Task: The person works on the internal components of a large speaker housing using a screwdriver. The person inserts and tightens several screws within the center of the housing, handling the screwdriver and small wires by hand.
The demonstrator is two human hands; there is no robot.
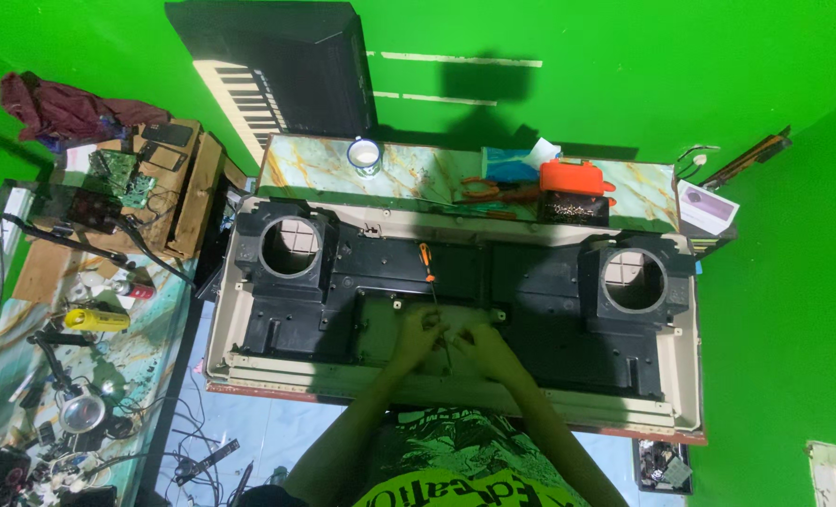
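Head view: screwdriver (428, 272) beyond both hands (451, 340)

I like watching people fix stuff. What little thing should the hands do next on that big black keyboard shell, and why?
Probably reach for the orange-handled screwdriver. Both hands, left hand and right hand, sit close together on the middle of the open casing, seemingly fiddling with something too small to make out. The screwdriver lies just above them on the black inner frame, within easy reach.

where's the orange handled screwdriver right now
In the head view, the orange-handled screwdriver lies on the black inner panel of the opened casing, near the middle, just above both hands, left hand and right hand.
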